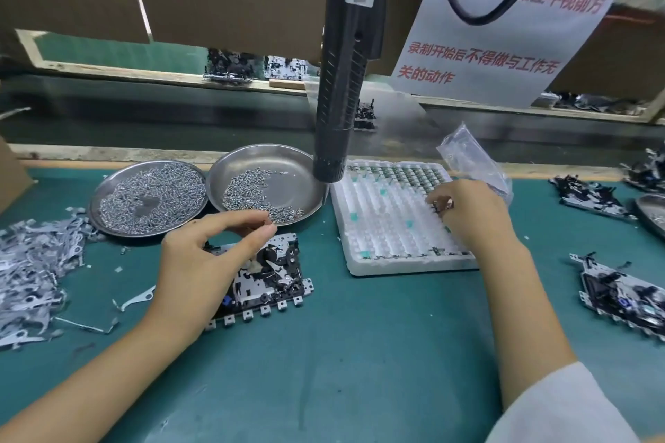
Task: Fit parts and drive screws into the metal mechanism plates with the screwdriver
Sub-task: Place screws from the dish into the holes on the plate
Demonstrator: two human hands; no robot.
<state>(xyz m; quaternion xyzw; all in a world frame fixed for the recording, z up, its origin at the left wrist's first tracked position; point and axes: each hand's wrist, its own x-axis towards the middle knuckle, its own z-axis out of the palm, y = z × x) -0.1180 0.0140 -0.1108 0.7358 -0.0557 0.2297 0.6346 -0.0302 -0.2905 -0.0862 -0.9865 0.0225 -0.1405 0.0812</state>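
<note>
A metal mechanism plate (266, 280) is lying on the green table (360, 352), two round steel screw dishes (151, 198) sitting behind it, a white foam parts tray (388, 227) to its right, loose stamped metal levers (32, 262) to its left.

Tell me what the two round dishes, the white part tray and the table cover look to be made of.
Round dishes: bare metal, probably stainless steel, going by the grey sheen and soft reflections on the rims. White part tray: looks like foam or thin moulded plastic; matte, slightly translucent, formed into rows of pockets. Table cover: a dull green mat, possibly rubber, with no gloss.
</note>
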